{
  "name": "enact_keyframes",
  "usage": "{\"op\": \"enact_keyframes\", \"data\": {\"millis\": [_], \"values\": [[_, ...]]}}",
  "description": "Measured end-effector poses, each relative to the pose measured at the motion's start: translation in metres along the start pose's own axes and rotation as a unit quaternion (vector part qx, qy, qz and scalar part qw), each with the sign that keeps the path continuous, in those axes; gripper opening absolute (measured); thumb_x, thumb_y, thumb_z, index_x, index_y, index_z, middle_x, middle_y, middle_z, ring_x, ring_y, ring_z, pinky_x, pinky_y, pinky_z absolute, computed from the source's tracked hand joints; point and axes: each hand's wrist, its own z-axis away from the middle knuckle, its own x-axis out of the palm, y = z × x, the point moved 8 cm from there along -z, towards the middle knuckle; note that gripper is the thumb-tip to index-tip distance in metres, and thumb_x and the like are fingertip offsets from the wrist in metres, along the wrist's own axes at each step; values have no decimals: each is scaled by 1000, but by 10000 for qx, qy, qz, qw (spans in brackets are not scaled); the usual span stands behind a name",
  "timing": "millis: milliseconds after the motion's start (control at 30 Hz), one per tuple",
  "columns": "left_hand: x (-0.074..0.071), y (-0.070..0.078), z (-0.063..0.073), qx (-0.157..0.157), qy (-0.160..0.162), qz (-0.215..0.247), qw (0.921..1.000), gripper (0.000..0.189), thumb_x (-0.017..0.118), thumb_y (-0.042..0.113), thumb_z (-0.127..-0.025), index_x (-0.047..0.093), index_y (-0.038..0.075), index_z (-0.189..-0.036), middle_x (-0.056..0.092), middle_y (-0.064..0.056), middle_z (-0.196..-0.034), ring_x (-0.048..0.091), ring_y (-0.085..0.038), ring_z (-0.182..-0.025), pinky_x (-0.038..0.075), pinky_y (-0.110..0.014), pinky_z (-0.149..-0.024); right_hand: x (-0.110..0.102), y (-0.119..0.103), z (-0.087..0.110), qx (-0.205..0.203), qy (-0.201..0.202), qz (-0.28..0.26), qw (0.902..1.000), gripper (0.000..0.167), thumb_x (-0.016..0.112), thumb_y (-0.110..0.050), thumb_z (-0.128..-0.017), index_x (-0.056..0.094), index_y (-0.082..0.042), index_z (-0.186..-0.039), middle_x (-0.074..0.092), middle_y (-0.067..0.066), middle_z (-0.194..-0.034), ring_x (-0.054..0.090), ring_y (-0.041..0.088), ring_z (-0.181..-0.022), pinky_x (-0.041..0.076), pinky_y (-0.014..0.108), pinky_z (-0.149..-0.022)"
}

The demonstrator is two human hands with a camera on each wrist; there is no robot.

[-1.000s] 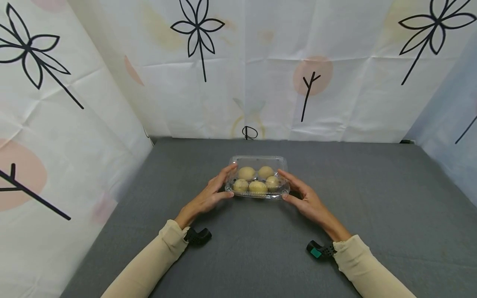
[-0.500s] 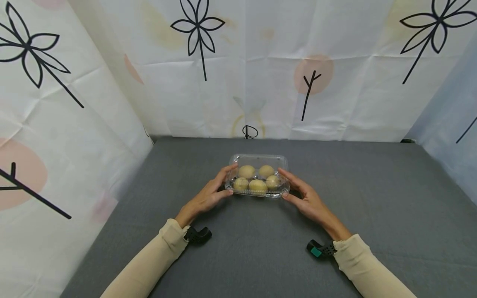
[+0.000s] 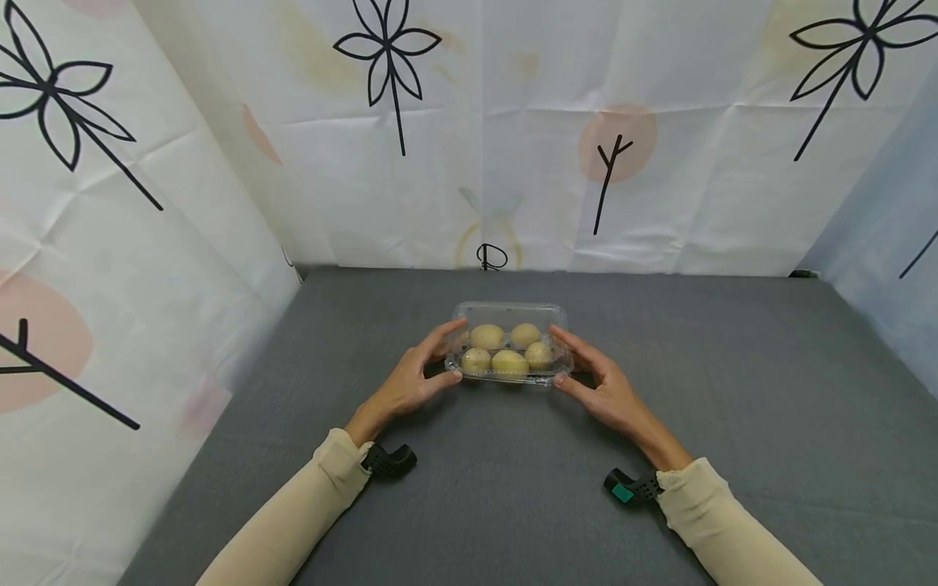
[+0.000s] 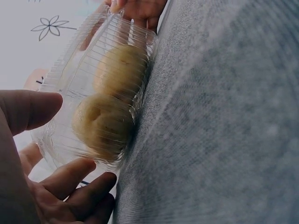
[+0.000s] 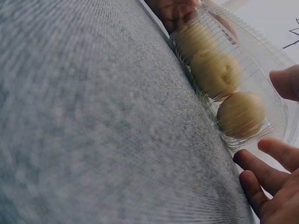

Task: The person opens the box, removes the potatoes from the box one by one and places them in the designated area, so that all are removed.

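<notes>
1. the clear plastic box [image 3: 513,313] is in front of the person, nearer the far edge of the grey tabletop [image 3: 506,505] than the near one. inside are five rounded, pale yellow, potato-like pieces [image 3: 509,364]: three in the near row, two behind.
2. the step in hand looks like a two-handed hold on the box. the wrist views put its base against the tabletop or just above it; which of the two, they do not settle.
3. the next move seems to call for even pressure at both ends and a level base, since the loose pieces could roll and the thin walls would probably flex under a hard squeeze.
4. the long axis runs left to right, from hand to hand, roughly parallel to the tabletop's far edge. a long side faces the person; the ends look alike, so neither reads as a front.
5. the left hand [image 3: 406,384] holds the left end, thumb at the near corner, fingers reaching back, spread about as wide as that end.
6. the right hand [image 3: 607,391] mirrors it at the right end; how firmly either presses, the views cannot tell.
7. farther out are pale sleeves [image 3: 286,513], black wrist devices [image 3: 391,462] and a patterned backdrop [image 3: 528,163].
</notes>
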Motion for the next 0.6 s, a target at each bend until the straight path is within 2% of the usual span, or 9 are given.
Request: {"op": "enact_keyframes", "data": {"millis": [233,333,433,500,533,600], "values": [[-1,6,-1,214,247,284,9991,70,65,11,-97,34,16,-160,36,-9,-165,48,-38,-143,40,-64,-112,-1,-2,0,41,10,92,9999,69,67,-1,-96,39,-14,-158,45,20,-158,58,20,-129,46,19,-100],[-1,7,-1,264,346,302,9986,69,64,8,-96,36,13,-159,39,-11,-163,54,-37,-138,50,-54,-100,-1,-2,0,128,-6,99,9999,70,68,-3,-96,39,-16,-158,45,21,-157,58,25,-129,46,20,-100],[-2,7,-1,266,463,265,9982,65,61,7,-97,39,12,-157,46,-16,-158,60,-34,-132,50,-37,-83,0,-3,0,135,-23,110,9998,70,68,-4,-97,38,-17,-159,45,21,-157,57,29,-130,45,20,-102],[-4,6,0,260,607,271,9974,57,57,6,-99,45,11,-154,68,-21,-127,72,-23,-104,44,-27,-68,0,-3,0,89,-28,70,9999,69,66,-3,-97,38,-15,-159,44,22,-157,55,29,-133,43,17,-103],[-4,7,1,280,650,303,9970,54,55,4,-100,47,11,-152,70,-22,-122,72,-17,-95,41,-24,-62,0,-3,0,62,-36,43,10000,69,66,-2,-97,38,-14,-159,43,23,-158,54,26,-135,42,15,-104],[-5,6,1,312,712,295,9965,51,54,4,-100,50,11,-150,74,-21,-114,65,-5,-80,39,-23,-59,0,-3,0,17,-29,-42,10000,69,65,-1,-98,37,-13,-159,41,25,-158,51,20,-139,40,12,-106]]}}
